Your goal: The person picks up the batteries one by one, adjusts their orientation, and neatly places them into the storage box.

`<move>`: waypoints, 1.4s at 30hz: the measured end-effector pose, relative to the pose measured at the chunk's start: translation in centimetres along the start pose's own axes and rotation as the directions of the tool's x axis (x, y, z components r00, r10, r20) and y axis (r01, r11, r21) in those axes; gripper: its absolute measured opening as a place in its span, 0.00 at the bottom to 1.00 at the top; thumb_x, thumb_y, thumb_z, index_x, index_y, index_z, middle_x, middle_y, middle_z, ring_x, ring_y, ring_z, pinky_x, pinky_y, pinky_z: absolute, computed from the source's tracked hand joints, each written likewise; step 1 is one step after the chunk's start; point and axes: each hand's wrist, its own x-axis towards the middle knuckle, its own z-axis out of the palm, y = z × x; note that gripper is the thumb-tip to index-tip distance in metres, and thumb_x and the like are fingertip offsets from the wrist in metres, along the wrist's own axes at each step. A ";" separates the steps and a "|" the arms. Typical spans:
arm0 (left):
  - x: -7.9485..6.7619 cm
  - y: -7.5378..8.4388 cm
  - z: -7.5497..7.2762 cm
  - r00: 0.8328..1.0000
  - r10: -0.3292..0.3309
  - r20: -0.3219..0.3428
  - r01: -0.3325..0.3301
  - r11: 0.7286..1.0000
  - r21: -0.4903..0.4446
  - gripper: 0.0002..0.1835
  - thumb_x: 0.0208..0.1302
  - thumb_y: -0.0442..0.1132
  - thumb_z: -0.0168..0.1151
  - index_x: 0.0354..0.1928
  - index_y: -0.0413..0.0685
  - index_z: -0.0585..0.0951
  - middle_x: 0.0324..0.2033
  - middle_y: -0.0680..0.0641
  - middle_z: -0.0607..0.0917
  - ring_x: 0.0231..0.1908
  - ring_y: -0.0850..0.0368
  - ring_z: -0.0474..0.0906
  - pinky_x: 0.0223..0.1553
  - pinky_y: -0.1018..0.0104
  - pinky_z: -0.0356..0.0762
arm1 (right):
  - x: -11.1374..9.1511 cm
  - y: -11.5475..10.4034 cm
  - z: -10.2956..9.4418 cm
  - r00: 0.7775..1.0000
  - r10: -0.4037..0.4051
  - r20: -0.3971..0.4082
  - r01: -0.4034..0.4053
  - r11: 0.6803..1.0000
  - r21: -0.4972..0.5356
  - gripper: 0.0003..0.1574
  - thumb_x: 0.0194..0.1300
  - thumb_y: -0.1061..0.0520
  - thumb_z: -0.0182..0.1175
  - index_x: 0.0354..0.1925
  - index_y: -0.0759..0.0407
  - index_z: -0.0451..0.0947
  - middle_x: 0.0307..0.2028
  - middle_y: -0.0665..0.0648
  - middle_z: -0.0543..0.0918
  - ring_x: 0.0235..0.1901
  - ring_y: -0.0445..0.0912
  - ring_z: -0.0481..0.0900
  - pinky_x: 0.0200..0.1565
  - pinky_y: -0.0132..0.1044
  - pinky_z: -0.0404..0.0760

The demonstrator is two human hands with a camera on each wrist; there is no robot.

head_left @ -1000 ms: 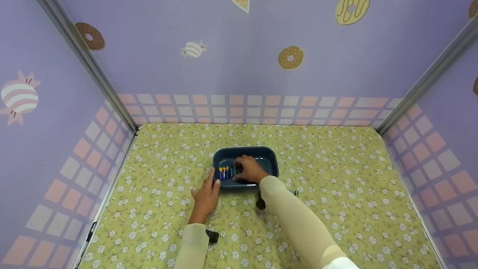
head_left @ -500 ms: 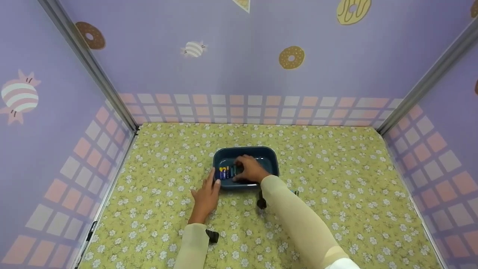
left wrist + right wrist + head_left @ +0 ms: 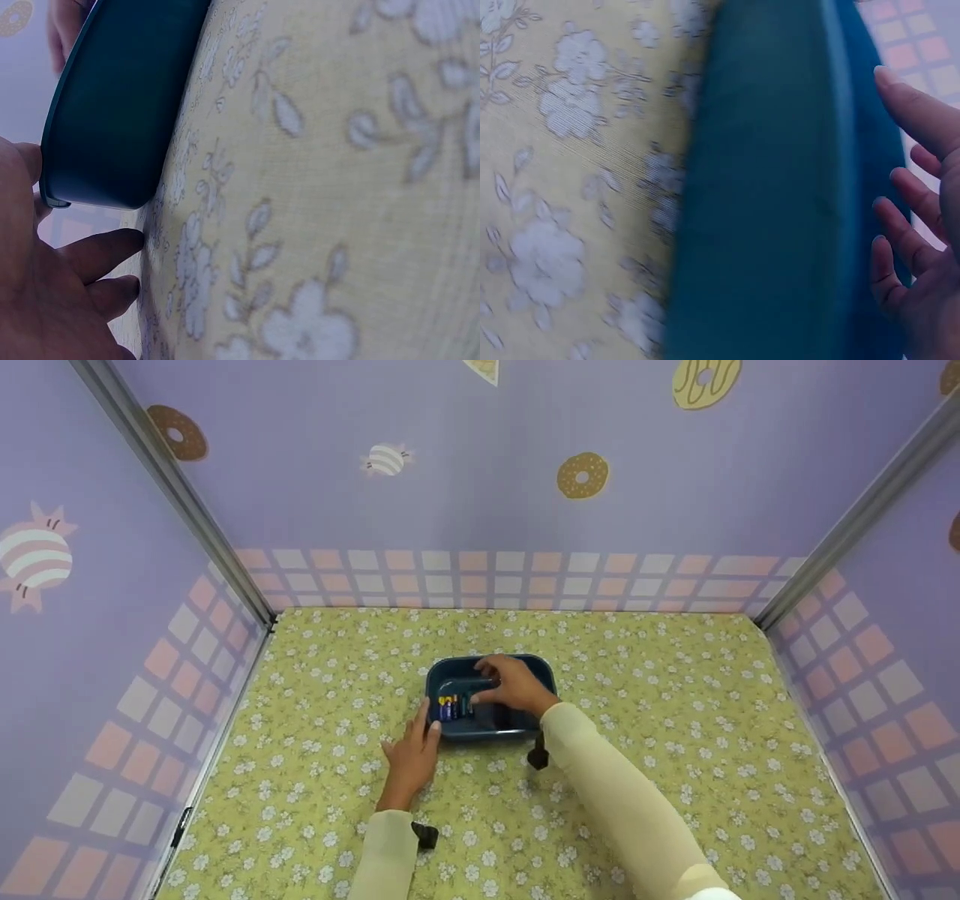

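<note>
Guessing it's lining up batteries (image 3: 448, 708) in the tub (image 3: 510, 733) mid-frame, left hand (image 3: 411, 755) straight-fingered at its corner, right hand (image 3: 516, 682) loose, seemingly empty above, so next probably needs a careful pinch.

The right hand (image 3: 516, 684) hides part of the basin (image 3: 480, 735) beneath it; the batteries (image 3: 448, 710) to its left appear too small to identify by brand.
</note>
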 end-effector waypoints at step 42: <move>-0.2 0.0 0.0 1.000 -0.006 0.016 0.006 1.000 -0.004 0.36 0.77 0.71 0.31 0.81 0.80 0.41 0.81 0.49 0.55 0.79 0.36 0.51 0.69 0.25 0.13 | -15.6 6.1 -10.8 0.934 -0.003 -0.358 -0.021 0.998 -0.064 0.35 0.61 0.47 0.75 0.64 0.46 0.76 0.53 0.55 0.83 0.50 0.54 0.81 0.43 0.47 0.76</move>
